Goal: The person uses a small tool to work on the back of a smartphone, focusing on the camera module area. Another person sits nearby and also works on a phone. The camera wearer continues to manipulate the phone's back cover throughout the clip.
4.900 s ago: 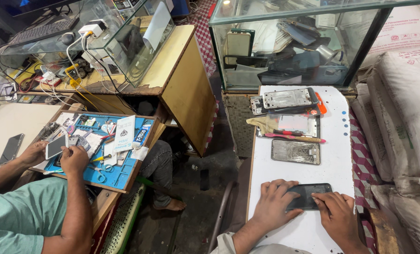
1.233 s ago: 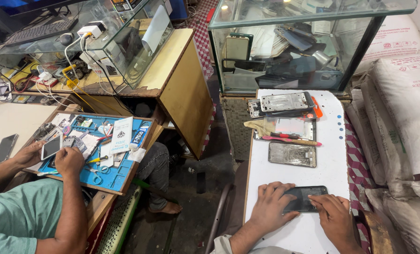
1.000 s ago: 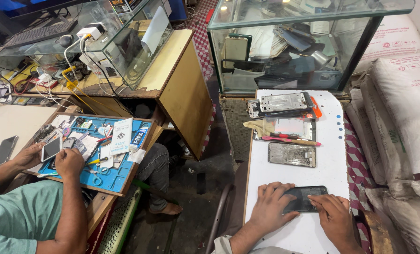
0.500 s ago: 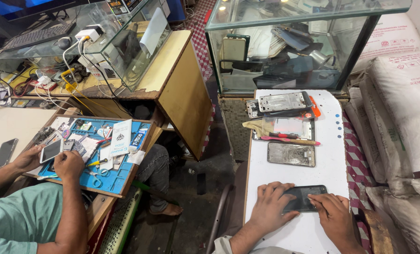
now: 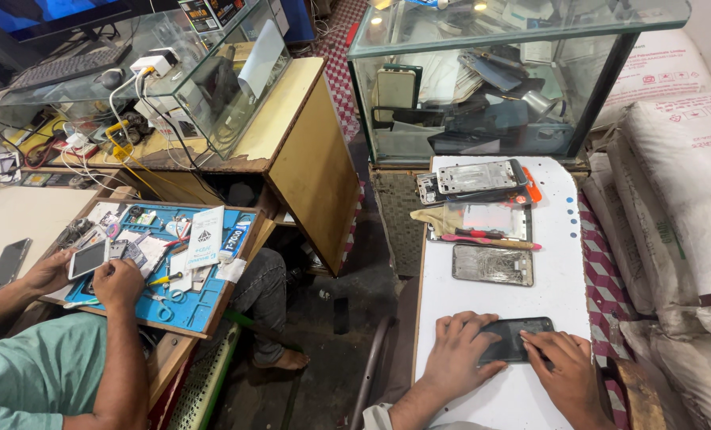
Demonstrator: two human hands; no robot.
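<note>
Phone frame (image 5: 492, 264) lies behind phone (image 5: 517, 339) on table (image 5: 562, 239).

Bright, even light from above fills the sharp view, with glare spots on the glass case (image 5: 483, 80), soft shadows under the wooden desk (image 5: 307, 151), and wide-angle bending at the edges.

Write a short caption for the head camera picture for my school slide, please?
Both bare hands, left hand and right hand, press a flat dark phone on a white table.
</note>
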